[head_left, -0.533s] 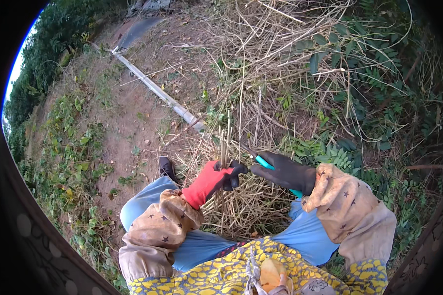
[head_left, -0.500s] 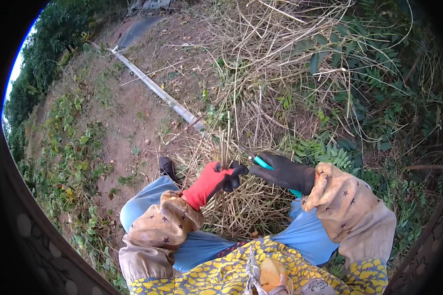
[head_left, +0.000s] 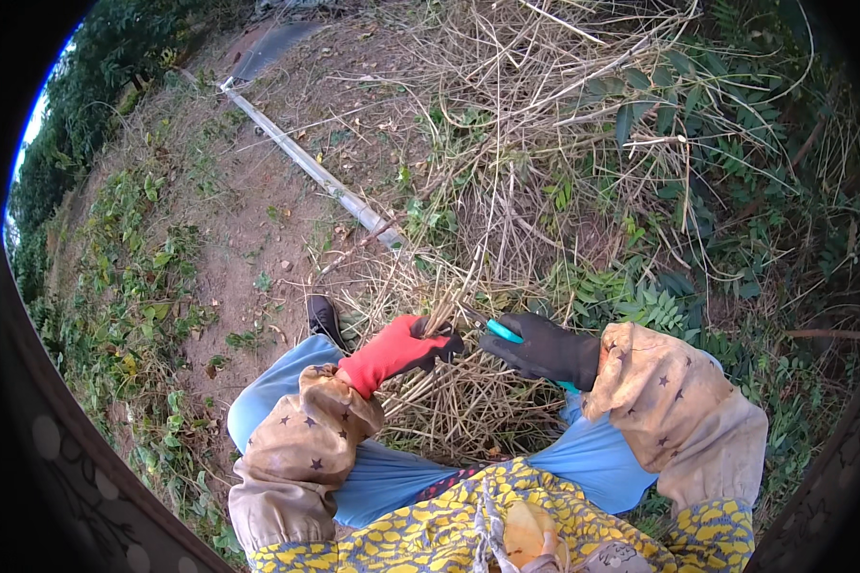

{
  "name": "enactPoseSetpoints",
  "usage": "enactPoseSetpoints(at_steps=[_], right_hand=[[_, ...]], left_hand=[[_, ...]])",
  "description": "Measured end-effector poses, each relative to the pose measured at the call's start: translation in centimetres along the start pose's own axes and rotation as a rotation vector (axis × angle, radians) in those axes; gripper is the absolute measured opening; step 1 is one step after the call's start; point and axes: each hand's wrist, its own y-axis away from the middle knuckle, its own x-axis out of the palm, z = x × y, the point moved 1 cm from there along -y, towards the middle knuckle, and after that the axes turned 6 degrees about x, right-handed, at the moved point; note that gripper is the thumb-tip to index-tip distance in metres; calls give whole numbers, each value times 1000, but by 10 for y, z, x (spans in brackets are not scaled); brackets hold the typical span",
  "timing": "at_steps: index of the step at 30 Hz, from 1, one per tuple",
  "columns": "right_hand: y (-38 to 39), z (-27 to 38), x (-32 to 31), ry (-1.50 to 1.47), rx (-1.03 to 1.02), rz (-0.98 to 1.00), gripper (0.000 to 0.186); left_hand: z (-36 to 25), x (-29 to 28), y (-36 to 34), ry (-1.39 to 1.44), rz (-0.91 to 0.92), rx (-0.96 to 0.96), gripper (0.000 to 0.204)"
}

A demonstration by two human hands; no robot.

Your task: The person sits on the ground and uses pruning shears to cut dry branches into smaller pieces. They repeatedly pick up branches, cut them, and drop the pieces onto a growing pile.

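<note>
As left hand (head_left: 403, 351) grips one stalk bunch (head_left: 443, 311) | right hand (head_left: 548, 350) — one tool (head_left: 504, 331)

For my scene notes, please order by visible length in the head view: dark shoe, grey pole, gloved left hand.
1. Grey pole, though it lies farther away
2. Gloved left hand
3. Dark shoe

A heap of stalks (head_left: 463, 420) is basically sandwiched between the legs (head_left: 282, 387), a bunch of stems (head_left: 443, 310) held over its far edge in the left hand (head_left: 428, 346), clippers (head_left: 504, 331) in the right hand (head_left: 545, 350) just beside. A pole's (head_left: 308, 170) laid on soil (head_left: 253, 239) ahead-left, brush (head_left: 573, 100) piled ahead-right.
</note>
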Motion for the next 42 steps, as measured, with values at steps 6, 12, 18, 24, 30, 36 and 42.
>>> enactPoseSetpoints(at_steps=[6, 12, 18, 24, 30, 36, 42], right_hand=[[20, -11, -8, 83, 46, -30, 45], [50, 0, -21, -44, -36, 38, 48], [57, -18, -21, -67, -184, -37, 52], [67, -16, -31, -72, -189, -82, 48], [66, -20, -35, -420, -101, -86, 45], [61, -27, -34, -1133, 101, 151, 53], [48, -13, -12, -1253, 209, 353, 51]], left_hand=[[-23, -30, -28, -2, -286, 12, 27], [-40, -32, -76, 82, -460, 146, 29], [-18, -1, -161, 208, -423, 71, 45], [-20, 31, -219, 268, -378, -33, 33], [-43, 34, -205, 322, -335, 44, 31], [-72, 25, -105, 106, -146, 158, 40], [-81, 33, -39, 55, -107, 201, 38]])
